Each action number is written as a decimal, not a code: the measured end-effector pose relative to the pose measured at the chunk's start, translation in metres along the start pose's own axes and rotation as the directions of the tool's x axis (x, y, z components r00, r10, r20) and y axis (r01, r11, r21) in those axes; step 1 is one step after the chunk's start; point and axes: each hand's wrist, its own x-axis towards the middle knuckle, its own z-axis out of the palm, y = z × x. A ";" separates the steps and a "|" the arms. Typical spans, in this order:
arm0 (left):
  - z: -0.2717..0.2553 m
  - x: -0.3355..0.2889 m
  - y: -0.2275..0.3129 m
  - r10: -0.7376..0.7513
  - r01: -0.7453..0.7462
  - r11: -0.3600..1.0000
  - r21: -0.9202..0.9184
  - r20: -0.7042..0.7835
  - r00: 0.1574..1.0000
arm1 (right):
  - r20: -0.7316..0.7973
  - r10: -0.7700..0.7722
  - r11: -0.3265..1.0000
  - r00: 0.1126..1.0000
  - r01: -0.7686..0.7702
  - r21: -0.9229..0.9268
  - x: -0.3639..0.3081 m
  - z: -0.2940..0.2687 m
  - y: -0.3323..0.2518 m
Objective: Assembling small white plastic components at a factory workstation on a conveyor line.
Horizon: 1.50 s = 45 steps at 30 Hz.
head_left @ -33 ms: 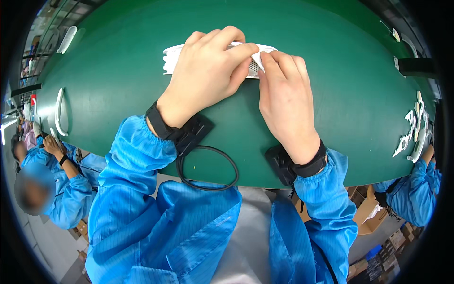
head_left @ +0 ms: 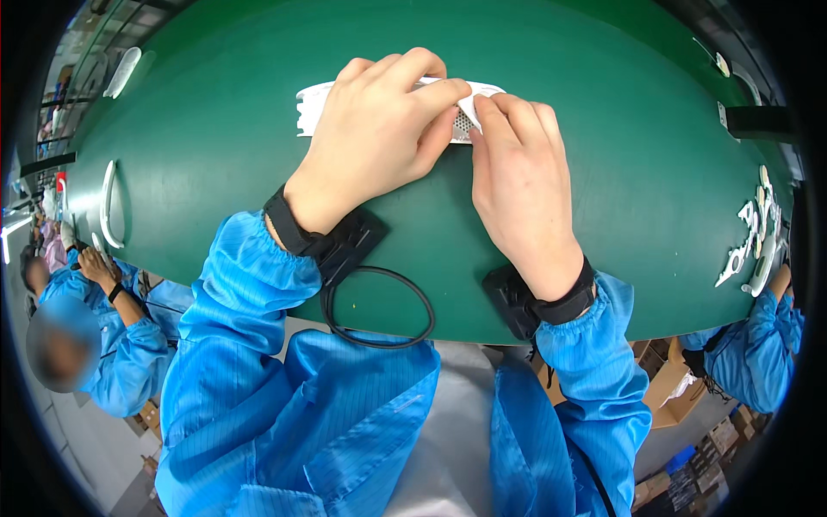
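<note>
A long white plastic part (head_left: 310, 109) with a notched left end lies at the far middle of the green table (head_left: 413, 207). Small holes fill a grey mesh area (head_left: 463, 127) on it. My left hand (head_left: 370, 125) grips the part from above, hiding much of its middle, with fingertips on its far edge. Closed in a pinch, my right hand (head_left: 524, 164) holds the edge of a thin white sheet (head_left: 469, 107) lifted at an angle over the mesh. Whether the sheet is film or paper I cannot tell.
A black cable loop (head_left: 428, 312) hangs at the near table edge by my left wrist. Curved white strip (head_left: 107, 205) and white oval piece (head_left: 123, 72) lie left. Several white parts (head_left: 751, 241) sit far right. Co-workers in blue (head_left: 129, 358) are at both sides.
</note>
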 end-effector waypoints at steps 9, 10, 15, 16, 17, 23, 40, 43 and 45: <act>-0.004 0.003 -0.001 -0.037 0.038 0.999 -0.012 0.089 0.995 | 0.009 0.061 0.982 0.998 -0.062 0.178 0.006 -0.003 0.000; -0.004 0.003 -0.001 -0.040 0.042 0.999 -0.020 0.085 0.996 | 0.007 0.060 0.982 0.998 -0.060 0.177 0.007 -0.004 -0.001; -0.003 0.005 0.000 -0.052 0.056 0.997 -0.044 0.079 0.996 | 0.061 0.064 0.987 0.996 -0.072 0.147 0.012 -0.009 -0.002; -0.004 0.005 0.001 -0.059 0.063 0.997 -0.044 0.091 0.994 | 0.079 0.057 0.988 0.995 -0.068 0.135 0.013 -0.011 -0.001; -0.005 0.005 0.001 -0.065 0.070 0.997 -0.044 0.102 0.993 | 0.082 0.055 0.988 0.995 -0.066 0.139 0.014 -0.012 -0.002; -0.007 0.007 0.001 -0.070 0.081 0.993 -0.083 0.128 0.989 | 0.144 0.040 0.987 0.989 -0.061 0.147 0.016 -0.017 0.004; -0.013 0.007 -0.012 0.121 -0.114 0.993 -0.040 0.267 0.956 | 0.106 -0.137 0.956 0.985 0.103 0.274 -0.004 -0.022 0.025; -0.019 0.009 -0.014 0.132 -0.129 0.991 -0.028 0.266 0.955 | 0.108 -0.157 0.974 0.982 0.136 0.181 -0.007 -0.025 0.018; -0.018 0.005 -0.016 0.180 -0.180 0.983 -0.023 0.248 0.952 | 0.139 -0.165 0.972 0.976 0.138 0.189 -0.009 -0.028 0.023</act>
